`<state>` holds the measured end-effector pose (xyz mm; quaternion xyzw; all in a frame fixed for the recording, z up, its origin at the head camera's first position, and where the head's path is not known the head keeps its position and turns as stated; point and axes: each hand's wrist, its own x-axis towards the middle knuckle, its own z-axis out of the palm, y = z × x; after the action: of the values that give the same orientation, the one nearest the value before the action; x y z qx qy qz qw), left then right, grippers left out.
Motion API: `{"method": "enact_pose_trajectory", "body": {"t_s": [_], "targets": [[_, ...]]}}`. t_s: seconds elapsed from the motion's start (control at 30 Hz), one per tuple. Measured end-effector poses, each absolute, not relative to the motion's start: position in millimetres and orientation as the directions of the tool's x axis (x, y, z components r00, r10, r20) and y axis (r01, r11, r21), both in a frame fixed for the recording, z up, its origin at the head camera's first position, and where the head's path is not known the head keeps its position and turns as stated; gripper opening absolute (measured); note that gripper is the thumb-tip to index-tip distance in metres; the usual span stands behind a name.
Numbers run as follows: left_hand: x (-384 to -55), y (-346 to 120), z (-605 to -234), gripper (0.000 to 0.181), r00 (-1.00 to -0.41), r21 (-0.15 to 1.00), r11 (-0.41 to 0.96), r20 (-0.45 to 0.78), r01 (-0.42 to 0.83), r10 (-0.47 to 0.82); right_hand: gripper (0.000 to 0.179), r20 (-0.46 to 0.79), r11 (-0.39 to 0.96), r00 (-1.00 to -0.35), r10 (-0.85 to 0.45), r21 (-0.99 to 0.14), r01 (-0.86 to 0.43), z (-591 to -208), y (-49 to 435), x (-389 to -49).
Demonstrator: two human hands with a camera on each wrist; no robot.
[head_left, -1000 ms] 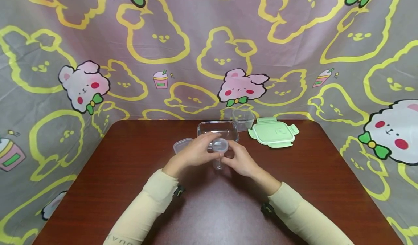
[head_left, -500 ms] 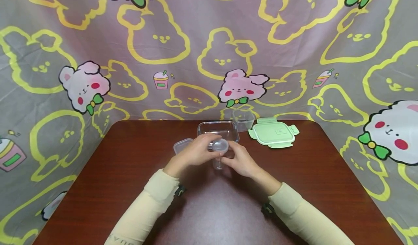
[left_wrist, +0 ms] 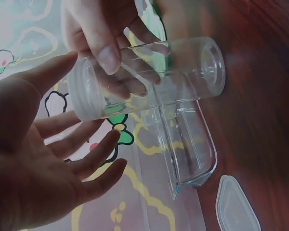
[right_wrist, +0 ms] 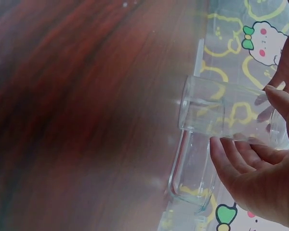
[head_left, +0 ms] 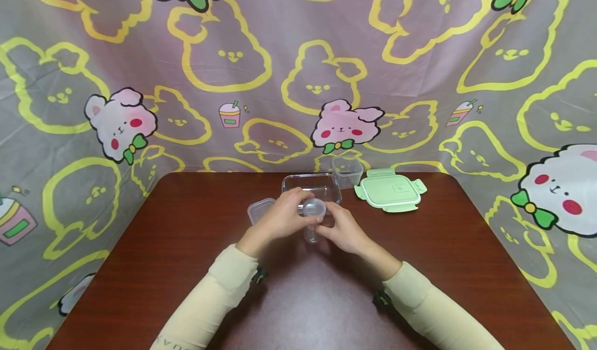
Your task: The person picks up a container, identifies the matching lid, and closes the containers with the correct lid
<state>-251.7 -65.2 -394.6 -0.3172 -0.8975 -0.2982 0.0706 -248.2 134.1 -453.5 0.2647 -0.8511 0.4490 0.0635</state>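
A brown wood-grain table was backed by a grey-pink curtain printed with yellow outlines; near its far edge a clear rectangular glass container, a clear plastic tub and a pale green clip lid were set out, with a translucent flat lid at the left; in front of the glass container a clear cylindrical jar was held upright, its body gripped by the right hand, while its translucent round cap was pinched by the left hand; whether its base was touching the table could not be told; only a slight shift of the left hand had just been made, the jar being kept in place; from this the cap was judged to be worked on, rather than the jar moved.
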Motion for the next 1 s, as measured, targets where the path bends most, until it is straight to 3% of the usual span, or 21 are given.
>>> {"method": "enact_pose_trajectory", "body": {"t_s": [0.2,0.37,0.53,1.0], "targets": [[-251.0,-71.4,-390.0,0.054,-0.748,0.515,0.562,0.286,0.647,0.599,0.049,0.354,0.451,-0.848,-0.395,-0.729,-0.514,-455.0,134.7,-248.6],[-250.3,-69.7,-391.9,0.065,-0.79,0.505,0.621,0.249,0.599,0.56,0.048,0.339,0.452,-0.854,-0.396,-0.737,-0.502,-454.5,134.9,-248.9],[-248.9,-63.5,-394.8,0.061,-0.823,0.481,0.67,0.273,0.565,0.498,0.048,0.349,0.461,-0.85,-0.394,-0.726,-0.511,-453.3,134.6,-247.4],[-248.4,-66.2,-391.6,0.056,-0.809,0.5,0.653,0.198,0.569,0.553,0.047,0.341,0.43,-0.851,-0.4,-0.75,-0.503,-452.3,133.7,-246.4]]}}
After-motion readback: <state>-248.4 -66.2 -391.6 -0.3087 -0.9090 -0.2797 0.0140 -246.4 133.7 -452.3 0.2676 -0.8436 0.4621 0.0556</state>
